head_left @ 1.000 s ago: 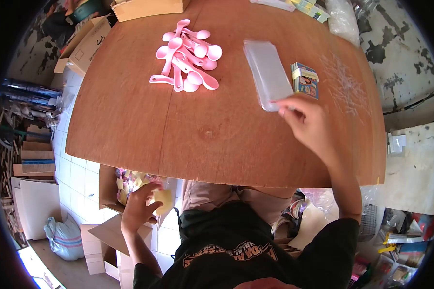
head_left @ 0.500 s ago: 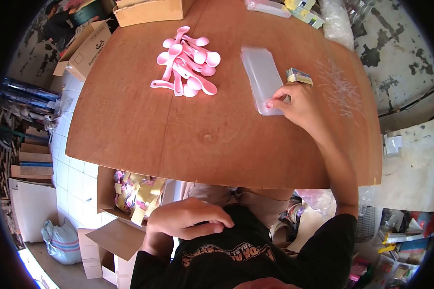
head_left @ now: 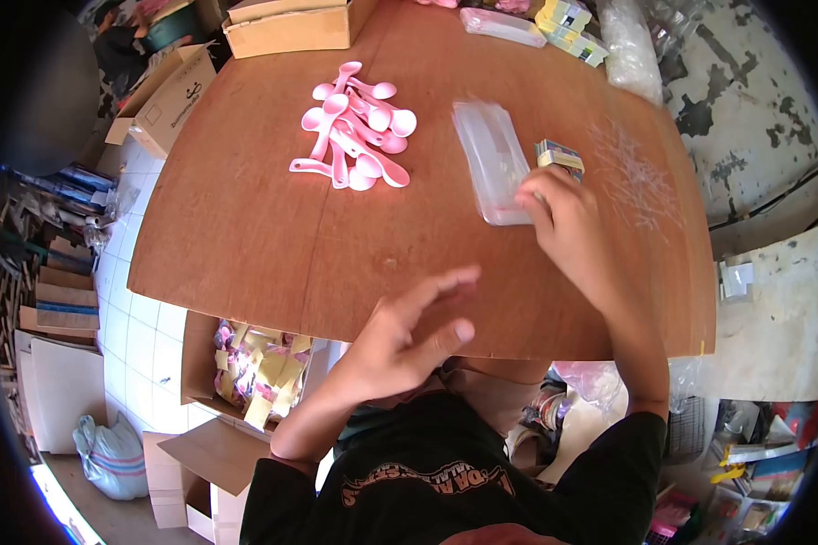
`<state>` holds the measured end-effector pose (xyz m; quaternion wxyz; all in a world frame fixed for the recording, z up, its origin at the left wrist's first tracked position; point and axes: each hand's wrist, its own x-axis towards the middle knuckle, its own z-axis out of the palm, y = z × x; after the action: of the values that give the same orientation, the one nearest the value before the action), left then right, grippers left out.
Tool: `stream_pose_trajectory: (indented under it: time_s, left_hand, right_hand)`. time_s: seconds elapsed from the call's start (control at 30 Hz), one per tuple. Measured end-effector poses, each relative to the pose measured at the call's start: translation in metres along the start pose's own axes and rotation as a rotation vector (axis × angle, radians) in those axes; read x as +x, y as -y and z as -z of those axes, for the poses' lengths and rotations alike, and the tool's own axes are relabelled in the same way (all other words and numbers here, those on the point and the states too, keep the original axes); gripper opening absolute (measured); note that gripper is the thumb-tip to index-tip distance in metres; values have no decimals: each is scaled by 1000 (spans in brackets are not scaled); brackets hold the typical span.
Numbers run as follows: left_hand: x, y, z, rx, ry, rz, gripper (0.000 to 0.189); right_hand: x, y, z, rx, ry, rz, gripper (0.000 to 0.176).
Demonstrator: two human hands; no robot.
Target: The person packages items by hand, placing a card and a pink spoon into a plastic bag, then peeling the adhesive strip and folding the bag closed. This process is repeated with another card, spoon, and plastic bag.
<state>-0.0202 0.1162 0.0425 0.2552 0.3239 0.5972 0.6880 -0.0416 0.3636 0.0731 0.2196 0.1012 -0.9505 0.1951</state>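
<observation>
A stack of clear plastic bags (head_left: 491,154) lies on the brown wooden table (head_left: 382,236). My right hand (head_left: 563,218) is over the stack's near right corner, with thumb and fingertips pinched together at a bag's edge; the fingers hide most of the held part. My left hand (head_left: 413,331) hovers above the table's front edge, open and holding nothing, its thumb apart from the fingers. Pink plastic measuring spoons (head_left: 359,132) lie in a heap left of the bags. Just beyond my right hand sits a small stack of printed cards (head_left: 559,159).
Thin clear strips (head_left: 636,177) are scattered at the table's right side. A cardboard box (head_left: 286,32), a packet (head_left: 503,27) and a plastic roll (head_left: 629,54) line the far edge. Below, at left, an open carton (head_left: 200,363) contains packed pieces. Another person (head_left: 118,45) is at far left.
My left hand has risen from my lap to above the table edge and opened. My right hand has shifted slightly, still pinching at the near end of the bags. The view has tilted a little.
</observation>
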Motion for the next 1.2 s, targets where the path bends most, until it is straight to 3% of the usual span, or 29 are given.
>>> stream_pose_trajectory:
  time_s: [0.03, 0.07, 0.1, 0.2, 0.3, 0.43, 0.5, 0.57, 0.6, 0.67, 0.73, 0.97, 1.07, 1.13, 1.2]
  left_hand:
    - [3, 8, -3, -228, -139, -35, 49]
    - [6, 10, -1, -310, -110, 30, 58]
    - [10, 15, -2, -311, -113, 29, 58]
    - [19, 18, -9, -733, -58, 137, 58]
    - [20, 23, -24, -884, -97, 222, 53]
    - [15, 38, -30, -1028, -208, 253, 40]
    - [16, 35, -27, -1117, -238, 252, 35]
    - [15, 29, -20, -1271, -254, 285, 34]
    - [14, 29, -18, -1325, -231, 255, 35]
    - [12, 24, -15, -1346, -201, 235, 36]
    - [11, 23, -13, -1368, -175, 213, 37]
    - [11, 27, -12, -1386, -199, 152, 37]
    - [14, 22, -11, -1322, -256, 131, 37]
    - [14, 23, -13, -1274, -317, 74, 39]
    - [15, 22, -13, -1223, -362, 75, 38]
  right_hand:
    - [-5, 14, 4, 2, 2, 5, 6]
    - [-11, 31, 7, 50, 11, 90, 6]
    - [-18, 44, 8, 96, 20, 174, 7]
    - [-40, 75, 15, -131, 173, 329, 6]
    - [-50, 85, 9, -113, 212, 371, 9]
    - [-46, 64, 15, 171, 280, 304, 10]
    - [-37, 38, 20, 268, 105, 66, 16]
    - [-19, 7, 31, 89, 49, -86, 19]
    - [-13, -12, 31, -39, 7, -31, 20]
    - [-13, -42, 27, -173, -40, 27, 21]
    - [-17, -61, 23, -134, 52, -55, 19]
    - [-25, -80, 23, -83, 37, -119, 11]
    - [-25, -67, 26, -212, -80, -52, 10]
    - [-27, -55, 27, -283, -220, -123, 9]
    - [-29, -49, 24, -348, -226, -148, 8]
